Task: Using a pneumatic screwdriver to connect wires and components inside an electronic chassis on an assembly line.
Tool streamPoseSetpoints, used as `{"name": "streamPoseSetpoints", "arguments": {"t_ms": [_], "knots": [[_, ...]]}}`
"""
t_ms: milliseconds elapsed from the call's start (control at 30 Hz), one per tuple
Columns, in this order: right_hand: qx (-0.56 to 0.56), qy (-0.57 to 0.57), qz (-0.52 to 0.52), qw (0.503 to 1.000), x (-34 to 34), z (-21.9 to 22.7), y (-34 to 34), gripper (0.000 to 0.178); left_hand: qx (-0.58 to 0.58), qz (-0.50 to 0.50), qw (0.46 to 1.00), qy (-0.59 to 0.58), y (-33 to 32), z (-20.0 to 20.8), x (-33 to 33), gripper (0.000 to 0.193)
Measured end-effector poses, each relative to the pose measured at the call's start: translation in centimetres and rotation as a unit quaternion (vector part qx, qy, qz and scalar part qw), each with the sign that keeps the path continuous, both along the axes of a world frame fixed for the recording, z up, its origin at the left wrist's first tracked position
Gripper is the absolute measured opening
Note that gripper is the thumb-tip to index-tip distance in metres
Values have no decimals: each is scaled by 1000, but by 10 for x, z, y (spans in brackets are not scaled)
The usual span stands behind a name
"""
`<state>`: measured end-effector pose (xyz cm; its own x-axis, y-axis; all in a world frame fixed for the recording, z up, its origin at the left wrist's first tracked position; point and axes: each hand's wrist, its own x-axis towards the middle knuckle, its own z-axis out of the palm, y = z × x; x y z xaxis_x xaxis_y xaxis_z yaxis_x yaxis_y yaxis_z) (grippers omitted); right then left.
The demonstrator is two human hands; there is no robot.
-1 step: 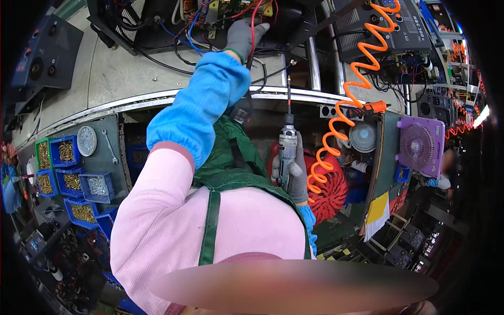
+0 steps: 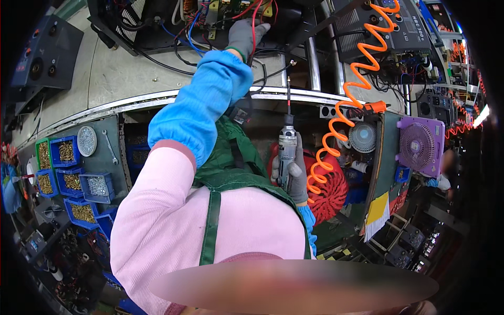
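A crowded workshop surrounds a grey workbench, its tabletop (image 2: 126, 73) bending across the view behind a pale metal-trimmed near edge. An open machine housing (image 2: 286, 23), with wiring and circuit parts exposed, lies well in from that edge, at the top of the view. A grey machine with front knobs (image 2: 51, 52) occupies the tabletop's left end; another machine (image 2: 404, 31) stands toward the right end, and an orange coiled hose (image 2: 365, 66) hangs in front of it, down past the near edge.

The left hand (image 2: 244, 38), in a grey glove, reaches over the tabletop into the housing, with a red cable (image 2: 253, 31) crossing in front of it; whether its fingers are clamped on anything I cannot tell. The right hand (image 2: 298, 176), also gloved, has its fingers wrapped round a power screwdriver (image 2: 287, 149), held upright in the view before the near edge, its long bit pointing toward the tabletop.

Below the tabletop's left part, blue bins (image 2: 98, 199) of small metal hardware sit beside a round white dish (image 2: 79, 143) and a wrench (image 2: 109, 147). Far right is a purple fan (image 2: 417, 147).
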<state>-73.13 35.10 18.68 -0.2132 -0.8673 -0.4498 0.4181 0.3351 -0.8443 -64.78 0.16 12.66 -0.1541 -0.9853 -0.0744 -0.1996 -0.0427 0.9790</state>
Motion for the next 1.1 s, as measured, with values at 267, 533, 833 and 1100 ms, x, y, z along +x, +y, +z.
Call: {"name": "streamPoseSetpoints", "arguments": {"t_ms": [267, 533, 833, 1100], "knots": [[-11, -19, -9, 1000, -5, -5, 4, 106, 50, -8, 950, 307, 20, 7, 14, 21], [6, -13, 15, 1000, -1, 2, -6, 111, 119, -65, 890, 435, 25, 18, 38, 26], [11, -11, 4, 1000, -7, 3, -3, 112, 58, -152, 890, 427, 36, 30, 42, 31], [-5, -39, 14, 999, -11, 0, 0, 100, -322, -55, 945, -27, 33, 25, 47, 22]]}}
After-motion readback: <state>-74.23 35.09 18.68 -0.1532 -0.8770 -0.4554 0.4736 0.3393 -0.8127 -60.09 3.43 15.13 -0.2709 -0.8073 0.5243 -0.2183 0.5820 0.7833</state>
